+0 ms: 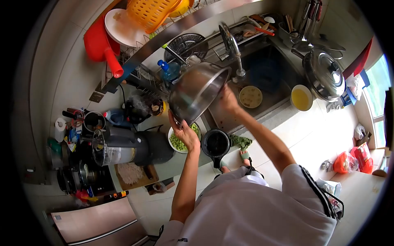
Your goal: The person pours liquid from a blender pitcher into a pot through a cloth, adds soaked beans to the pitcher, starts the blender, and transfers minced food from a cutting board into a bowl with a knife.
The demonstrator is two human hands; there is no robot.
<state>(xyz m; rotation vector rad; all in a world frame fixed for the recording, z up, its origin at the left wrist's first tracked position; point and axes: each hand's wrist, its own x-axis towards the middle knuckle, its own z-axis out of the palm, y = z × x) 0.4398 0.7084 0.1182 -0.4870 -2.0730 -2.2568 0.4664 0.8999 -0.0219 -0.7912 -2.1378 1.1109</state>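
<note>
Nearest of all, the left hand (186,136) has its grip closed on the lower edge of a large, round, silver steel bowl (195,92); the right hand (227,100) is at the bowl's right rim, fingers largely out of sight, so whether that grip is closed I cannot tell; and there's the bowl itself, aloft and steeply tilted, mouth swung towards the right, above the desk (166,167) just left of the sink; what it may contain doesn't show.

Just below, at the near edge, sits a black round pot with a stubby handle (216,143); to its left, a white round bowl of chopped green pieces (177,142), partly under that left hand; out right, a pale round bowl of yellow liquid (301,98).

Farther in, the grey steel sink (219,115), with a small cream patterned plate (250,96) inside; beyond, a curved chrome tap (232,45) leaning over it; far left, up on the rack, an orange plastic colander (150,12)!

So the step in hand, as I judge it, is handling the steel bowl at a tilt beside the sink; the next move calls for firm support on both sides, rim clear of the tap, and care over those green pieces beneath.
</note>
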